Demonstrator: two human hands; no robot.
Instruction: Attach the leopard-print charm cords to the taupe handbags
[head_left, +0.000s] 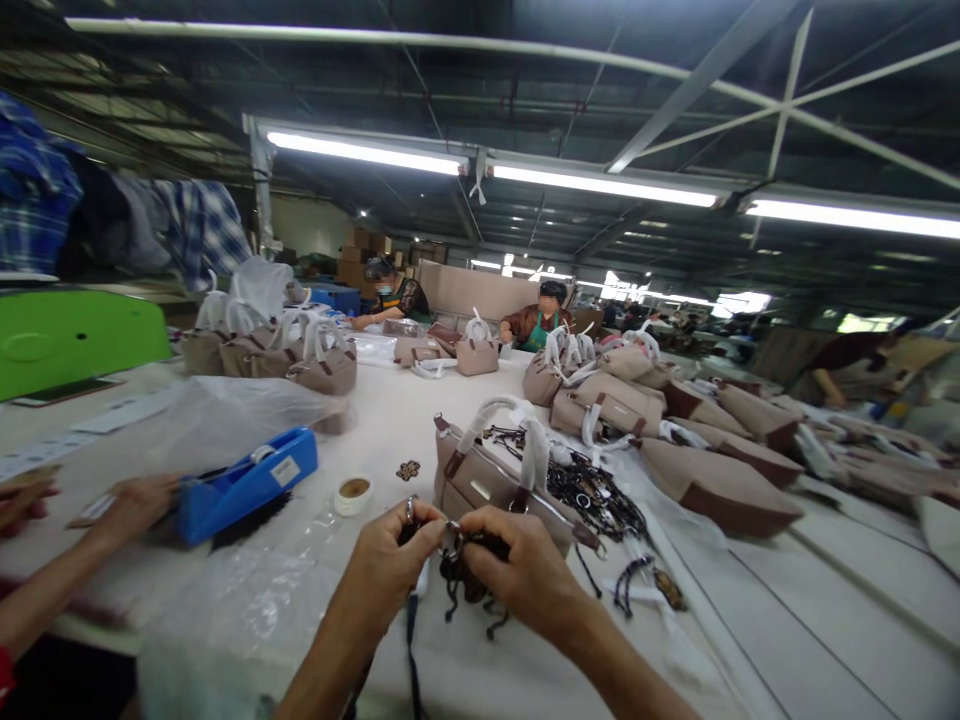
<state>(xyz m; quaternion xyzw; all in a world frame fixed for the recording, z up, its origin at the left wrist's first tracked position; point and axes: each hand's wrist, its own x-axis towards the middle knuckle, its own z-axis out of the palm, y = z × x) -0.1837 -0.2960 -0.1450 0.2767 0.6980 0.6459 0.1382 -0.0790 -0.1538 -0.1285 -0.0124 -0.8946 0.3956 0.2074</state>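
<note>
My left hand (394,560) and my right hand (517,570) meet low in the middle, both pinched on a small dark charm with black cords (457,575) hanging below. A metal ring shows between the fingertips. Just behind the hands stands a taupe handbag (487,480) with white-wrapped handles. A heap of black cord charms (592,490) lies to its right on the white table (390,420).
A blue tape dispenser (244,485) and a small tape roll (353,494) lie left of the bag. Clear plastic bags (240,610) cover the near left. Another person's hand (135,505) rests at the left. Several handbags (712,470) fill the right side. Two seated workers (544,320) face me across the table.
</note>
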